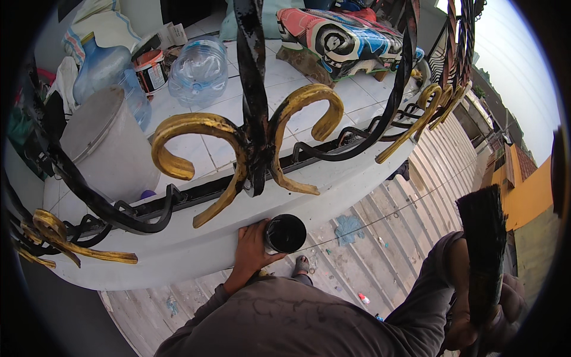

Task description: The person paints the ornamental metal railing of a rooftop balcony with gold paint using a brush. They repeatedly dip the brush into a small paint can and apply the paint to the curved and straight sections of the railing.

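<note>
My left hand (pixel 252 245) is wrapped round a small cup of black paint (pixel 285 234), held against the outer side of the white ledge (pixel 196 241). At the lower right my right hand (pixel 485 312) grips a wide paintbrush (pixel 483 238), its black bristles pointing up, close to the camera. In front of me stands a wrought-iron railing (pixel 254 89) with black twisted bars. Its scrolls (pixel 199 132) are gold, with dark marks on some of them. The brush is away to the right, apart from the railing.
Behind the railing, a tiled floor holds a pale bucket (pixel 89 128), clear plastic bottles (pixel 199 68), a small paint tin (pixel 150 70) and a bundle under colourful patterned cloth (pixel 351 41). Below me lies a ribbed roof (pixel 380 232) with scraps on it; my foot (pixel 302 265) rests there.
</note>
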The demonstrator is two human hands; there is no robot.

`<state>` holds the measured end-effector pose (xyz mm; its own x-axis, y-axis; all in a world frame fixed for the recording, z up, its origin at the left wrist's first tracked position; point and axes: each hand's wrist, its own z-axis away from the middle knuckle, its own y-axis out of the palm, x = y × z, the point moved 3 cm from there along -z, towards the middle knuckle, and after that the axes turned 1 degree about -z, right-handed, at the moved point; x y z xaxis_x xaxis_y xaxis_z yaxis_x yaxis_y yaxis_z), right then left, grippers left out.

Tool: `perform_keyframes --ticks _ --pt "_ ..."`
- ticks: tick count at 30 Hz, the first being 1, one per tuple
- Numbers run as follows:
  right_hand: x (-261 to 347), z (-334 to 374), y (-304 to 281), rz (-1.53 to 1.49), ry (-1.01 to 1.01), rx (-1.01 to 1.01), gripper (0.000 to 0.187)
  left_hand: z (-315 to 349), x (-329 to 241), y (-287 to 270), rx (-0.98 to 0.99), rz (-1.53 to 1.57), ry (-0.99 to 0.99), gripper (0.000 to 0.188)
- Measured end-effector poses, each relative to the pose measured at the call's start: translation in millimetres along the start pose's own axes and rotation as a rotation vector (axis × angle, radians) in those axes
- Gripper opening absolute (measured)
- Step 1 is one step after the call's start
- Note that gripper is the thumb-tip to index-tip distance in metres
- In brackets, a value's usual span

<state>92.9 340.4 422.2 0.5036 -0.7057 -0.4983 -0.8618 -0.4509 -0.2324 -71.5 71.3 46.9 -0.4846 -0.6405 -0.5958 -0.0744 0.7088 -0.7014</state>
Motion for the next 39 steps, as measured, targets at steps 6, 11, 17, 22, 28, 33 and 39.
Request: perform_keyframes --ticks 6,11,17,22,28,33,39 --pt "3 19 8 0.065 0.07 0.174 0.017 3 1 0 0.062 -0.034 -0.024 0.112" --pt "-7 25 19 0.403 -0.009 -0.044 0.035 4 3 1 -0.013 -0.046 0.007 0.106" --pt "-39 -13 83 0.024 0.078 0.226 0.057 -1 -4 0 -0.011 -0.036 -0.002 0.102" --pt "-48 -52 119 -0.021 0.021 0.219 0.037 -1 -5 -3 0.006 -0.058 0.009 0.105" --pt "-32 -59 105 -0.01 0.13 0.123 0.026 1 -5 0 -0.048 -0.065 0.043 0.103" --pt "-45 -58 114 -0.014 0.229 0.253 0.024 2 -4 0 -0.081 -0.092 0.059 0.103" --pt "-47 -65 111 -0.09 0.206 0.042 0.024 3 -5 -2 -0.053 -0.063 0.022 0.104"
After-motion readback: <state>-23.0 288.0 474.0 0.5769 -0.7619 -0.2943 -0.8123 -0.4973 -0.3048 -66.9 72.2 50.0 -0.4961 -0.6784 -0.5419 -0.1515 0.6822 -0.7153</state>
